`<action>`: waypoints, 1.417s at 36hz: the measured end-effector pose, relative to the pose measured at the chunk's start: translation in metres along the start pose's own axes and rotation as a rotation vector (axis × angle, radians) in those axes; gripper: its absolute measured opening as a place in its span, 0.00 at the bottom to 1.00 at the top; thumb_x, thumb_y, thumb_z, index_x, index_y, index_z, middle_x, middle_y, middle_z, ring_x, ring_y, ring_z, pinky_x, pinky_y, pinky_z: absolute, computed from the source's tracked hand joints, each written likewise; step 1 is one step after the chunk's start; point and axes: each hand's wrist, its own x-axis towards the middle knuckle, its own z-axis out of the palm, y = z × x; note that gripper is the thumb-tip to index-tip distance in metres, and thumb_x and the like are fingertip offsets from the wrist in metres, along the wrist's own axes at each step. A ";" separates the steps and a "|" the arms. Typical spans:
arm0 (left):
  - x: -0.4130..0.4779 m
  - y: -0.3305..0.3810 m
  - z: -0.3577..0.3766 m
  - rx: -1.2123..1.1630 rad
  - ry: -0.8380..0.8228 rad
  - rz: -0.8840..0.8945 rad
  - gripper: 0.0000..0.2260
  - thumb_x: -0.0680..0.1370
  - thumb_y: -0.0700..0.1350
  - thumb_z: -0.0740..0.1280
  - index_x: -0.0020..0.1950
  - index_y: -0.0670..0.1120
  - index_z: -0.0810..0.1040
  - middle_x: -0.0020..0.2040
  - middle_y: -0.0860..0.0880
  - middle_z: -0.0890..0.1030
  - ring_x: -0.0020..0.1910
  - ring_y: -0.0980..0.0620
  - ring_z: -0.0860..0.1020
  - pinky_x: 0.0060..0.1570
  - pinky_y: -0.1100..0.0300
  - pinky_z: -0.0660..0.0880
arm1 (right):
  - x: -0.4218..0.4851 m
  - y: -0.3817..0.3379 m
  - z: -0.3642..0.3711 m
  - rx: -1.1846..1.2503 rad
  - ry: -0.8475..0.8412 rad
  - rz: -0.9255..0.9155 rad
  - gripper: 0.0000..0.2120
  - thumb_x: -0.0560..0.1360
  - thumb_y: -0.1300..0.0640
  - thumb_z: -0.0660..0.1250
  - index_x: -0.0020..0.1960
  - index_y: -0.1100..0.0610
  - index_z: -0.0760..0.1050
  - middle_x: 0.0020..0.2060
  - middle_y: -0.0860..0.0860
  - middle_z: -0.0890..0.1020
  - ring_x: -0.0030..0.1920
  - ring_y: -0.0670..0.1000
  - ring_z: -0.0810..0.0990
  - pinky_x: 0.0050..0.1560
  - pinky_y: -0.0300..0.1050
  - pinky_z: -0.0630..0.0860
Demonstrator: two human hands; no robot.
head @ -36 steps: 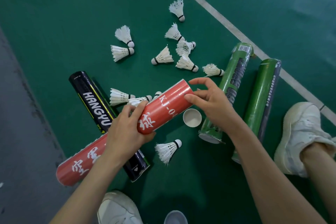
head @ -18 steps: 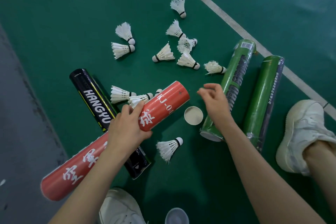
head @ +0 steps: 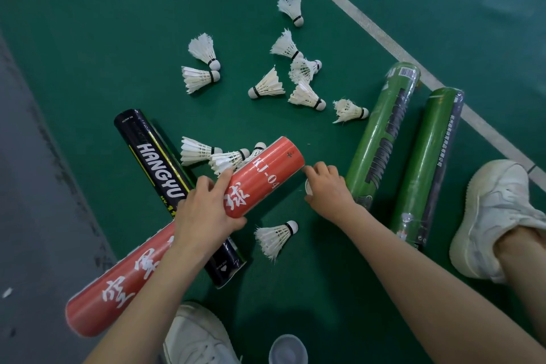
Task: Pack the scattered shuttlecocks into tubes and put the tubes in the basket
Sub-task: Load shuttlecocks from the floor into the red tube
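The left hand point(head: 204, 213) grasps the red tube point(head: 189, 230) around its middle and holds it slanted above the black tube point(head: 165, 174). The right hand point(head: 328, 189) is down on the floor point(head: 88, 38) over the white cap point(head: 308, 186), fingers curled on it; I cannot tell if it grips. Shuttlecocks point(head: 267, 87) lie scattered on the floor beyond, and two green tubes point(head: 381, 136) lie at the right.
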 end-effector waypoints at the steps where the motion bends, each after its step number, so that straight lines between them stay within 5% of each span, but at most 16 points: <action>1: 0.000 0.001 0.000 -0.005 -0.002 0.000 0.42 0.68 0.59 0.73 0.75 0.56 0.54 0.59 0.49 0.67 0.55 0.49 0.74 0.55 0.50 0.74 | 0.001 0.001 -0.002 0.112 0.043 0.023 0.27 0.75 0.56 0.67 0.71 0.56 0.62 0.64 0.55 0.67 0.64 0.57 0.65 0.62 0.51 0.68; 5: -0.002 0.003 -0.003 -0.024 0.004 0.011 0.41 0.68 0.59 0.73 0.74 0.56 0.54 0.59 0.50 0.67 0.55 0.49 0.73 0.55 0.51 0.74 | 0.010 -0.003 -0.035 0.897 0.297 0.296 0.24 0.73 0.49 0.69 0.67 0.52 0.69 0.61 0.53 0.71 0.59 0.52 0.72 0.57 0.46 0.74; 8: -0.003 0.006 -0.005 -0.042 0.016 0.043 0.41 0.67 0.59 0.74 0.74 0.57 0.55 0.59 0.50 0.67 0.54 0.49 0.73 0.54 0.51 0.74 | 0.009 -0.014 -0.063 1.304 0.270 0.268 0.13 0.78 0.49 0.63 0.62 0.49 0.73 0.60 0.53 0.75 0.55 0.51 0.76 0.46 0.40 0.75; 13: -0.008 0.016 -0.007 -0.074 0.051 0.106 0.42 0.67 0.59 0.74 0.75 0.57 0.56 0.59 0.51 0.67 0.54 0.50 0.73 0.53 0.53 0.74 | -0.010 -0.033 -0.081 1.344 0.121 0.074 0.14 0.83 0.50 0.52 0.62 0.45 0.73 0.54 0.56 0.77 0.48 0.49 0.77 0.50 0.39 0.75; 19: -0.010 0.022 -0.009 -0.151 0.074 0.134 0.41 0.65 0.59 0.75 0.73 0.57 0.58 0.55 0.54 0.66 0.51 0.52 0.73 0.50 0.55 0.73 | -0.026 -0.033 -0.087 1.314 0.186 0.000 0.18 0.83 0.46 0.50 0.68 0.45 0.71 0.57 0.47 0.78 0.54 0.42 0.77 0.52 0.27 0.71; 26: -0.014 0.021 -0.010 -0.184 0.110 0.145 0.41 0.65 0.58 0.76 0.74 0.57 0.61 0.55 0.55 0.67 0.49 0.53 0.73 0.47 0.58 0.73 | -0.035 -0.036 -0.082 1.260 0.267 -0.006 0.12 0.79 0.46 0.61 0.61 0.34 0.72 0.46 0.45 0.79 0.44 0.45 0.79 0.52 0.50 0.80; 35: -0.011 0.030 -0.014 -0.234 0.170 0.143 0.41 0.64 0.57 0.77 0.73 0.57 0.63 0.54 0.56 0.67 0.48 0.55 0.72 0.49 0.57 0.73 | -0.031 -0.041 -0.094 1.303 0.411 0.040 0.11 0.79 0.48 0.63 0.58 0.37 0.77 0.40 0.48 0.78 0.40 0.46 0.77 0.49 0.52 0.79; 43: -0.009 0.026 -0.012 -0.156 0.176 0.183 0.41 0.65 0.57 0.77 0.74 0.56 0.63 0.59 0.53 0.70 0.52 0.50 0.76 0.51 0.56 0.73 | -0.036 -0.043 -0.088 1.401 0.473 0.079 0.11 0.81 0.54 0.60 0.58 0.47 0.80 0.39 0.43 0.79 0.39 0.41 0.75 0.43 0.36 0.73; 51: -0.001 0.032 -0.012 -0.112 0.119 0.186 0.42 0.65 0.58 0.76 0.75 0.58 0.59 0.61 0.54 0.70 0.55 0.49 0.75 0.53 0.54 0.74 | -0.034 -0.041 -0.079 1.405 0.475 0.106 0.14 0.83 0.51 0.55 0.62 0.44 0.76 0.43 0.41 0.79 0.40 0.36 0.76 0.45 0.31 0.74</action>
